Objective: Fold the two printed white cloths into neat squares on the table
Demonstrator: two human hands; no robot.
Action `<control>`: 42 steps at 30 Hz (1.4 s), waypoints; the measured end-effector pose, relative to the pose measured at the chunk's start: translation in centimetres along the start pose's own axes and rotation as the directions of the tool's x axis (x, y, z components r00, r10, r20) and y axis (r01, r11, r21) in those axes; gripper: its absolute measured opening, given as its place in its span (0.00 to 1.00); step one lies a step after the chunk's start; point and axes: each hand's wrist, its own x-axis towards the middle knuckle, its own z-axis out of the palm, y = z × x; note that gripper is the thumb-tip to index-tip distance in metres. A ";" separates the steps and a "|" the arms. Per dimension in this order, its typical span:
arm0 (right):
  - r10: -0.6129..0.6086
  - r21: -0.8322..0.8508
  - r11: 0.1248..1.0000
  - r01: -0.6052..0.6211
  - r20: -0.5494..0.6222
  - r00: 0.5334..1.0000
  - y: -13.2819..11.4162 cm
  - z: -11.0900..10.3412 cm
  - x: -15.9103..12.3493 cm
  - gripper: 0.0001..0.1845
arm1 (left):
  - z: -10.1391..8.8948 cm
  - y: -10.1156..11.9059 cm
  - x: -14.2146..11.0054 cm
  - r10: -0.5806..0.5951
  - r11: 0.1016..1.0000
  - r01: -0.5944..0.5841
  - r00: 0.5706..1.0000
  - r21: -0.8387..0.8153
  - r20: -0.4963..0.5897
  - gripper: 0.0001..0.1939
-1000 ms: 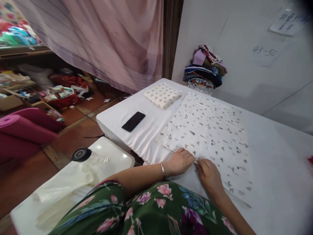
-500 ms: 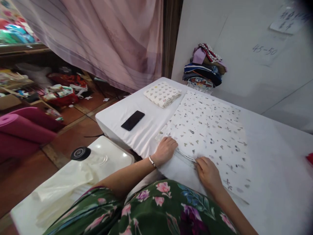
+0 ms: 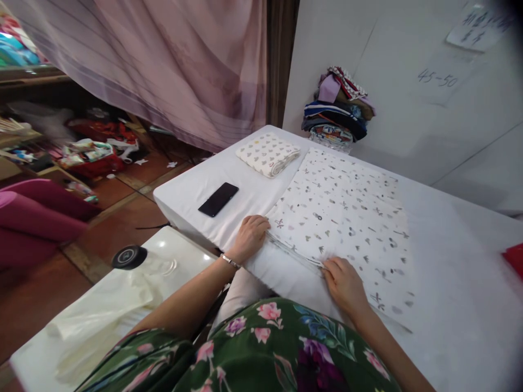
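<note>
A white cloth (image 3: 347, 218) printed with small grey and brown motifs lies spread on the white-covered table (image 3: 449, 261). Its near edge, where layers show, runs between my two hands. At the near left corner, my left hand (image 3: 251, 235) has its fingers closed on the cloth; the fingertips curl out of sight. My right hand (image 3: 345, 283) pinches the same edge farther right, thumb beneath and fingers on top. Beyond my left hand lie a black phone (image 3: 218, 199) and a folded cloth (image 3: 267, 154) with a grey heart-like print.
A white stool or side table (image 3: 102, 310) at the left bears a black round lid (image 3: 129, 256) and clear plastic. Folded clothes (image 3: 337, 109) are stacked by the wall. A pink rolled mat (image 3: 36, 223) and a red basket (image 3: 90, 158) stand on the floor. Something red (image 3: 514, 258) is at the right.
My left hand has slid left along the near edge to the cloth's corner, and more of the edge now shows between my hands. My right hand keeps its pinch at about the same spot.
</note>
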 end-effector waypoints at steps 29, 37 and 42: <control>0.238 0.310 0.902 -0.302 0.227 0.944 -0.1 -0.5 3.6 0.15 | 0.3 1.1 1.5 -0.176 0.981 0.188 0.970 0.056 -0.167 0.13; 0.253 0.360 0.880 -0.310 0.197 0.947 0.2 -0.5 3.7 0.14 | 0.4 1.8 1.1 -0.020 0.996 0.012 0.995 -0.083 -0.098 0.07; 0.233 0.327 0.899 -0.293 0.208 0.950 0.1 -0.7 3.7 0.13 | 0.3 2.4 0.3 0.153 0.979 -0.152 0.988 -0.137 -0.003 0.07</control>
